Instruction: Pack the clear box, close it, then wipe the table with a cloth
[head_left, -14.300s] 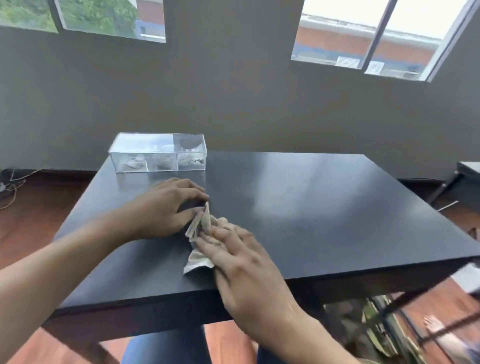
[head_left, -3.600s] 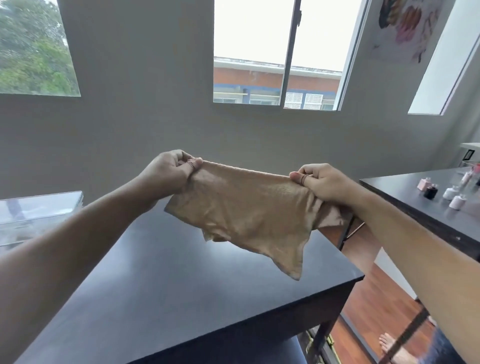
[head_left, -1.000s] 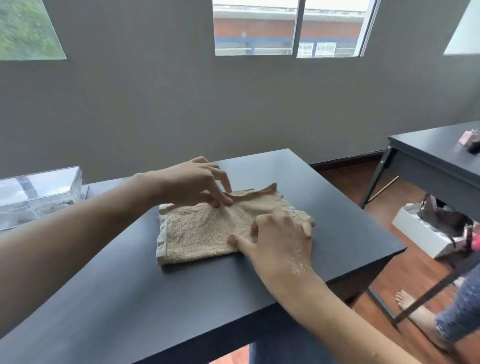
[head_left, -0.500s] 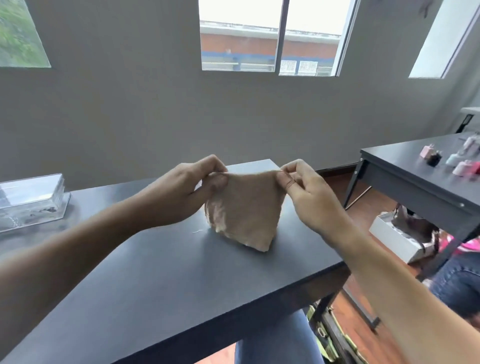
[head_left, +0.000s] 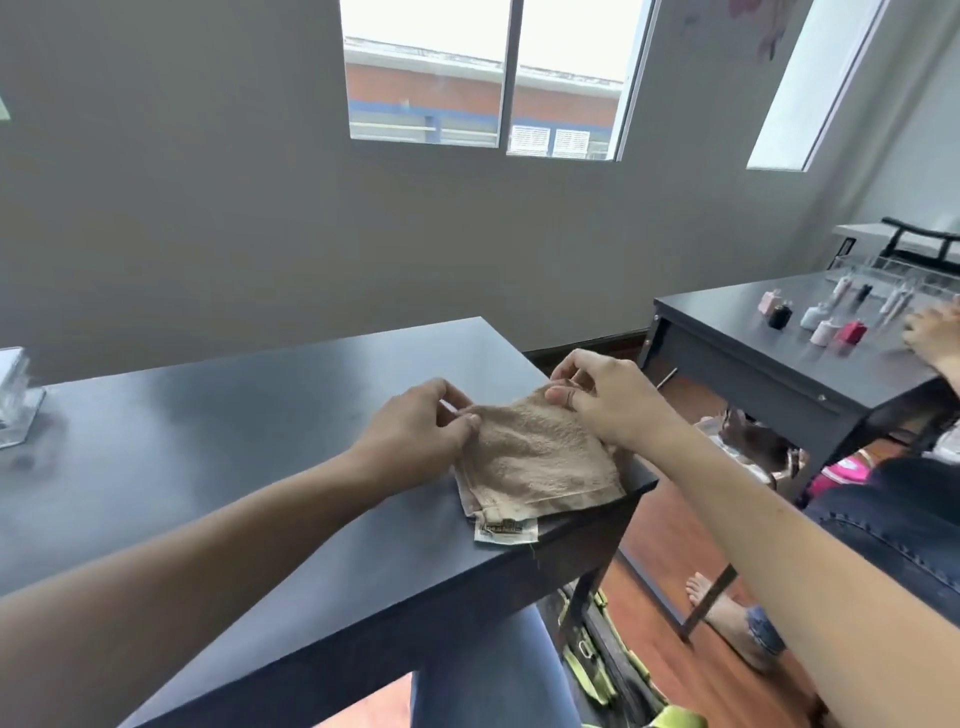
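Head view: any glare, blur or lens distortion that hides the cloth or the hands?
Head view: window sheen on the dark tabletop; the wide-angle lens bows its edges; the beige terry cloth is sharp, pinched by left hand and right hand; clear box cropped at left.

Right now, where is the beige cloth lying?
In the head view the beige cloth lies folded at the right front corner of the black table, pinched at its far edge by the left hand and right hand.
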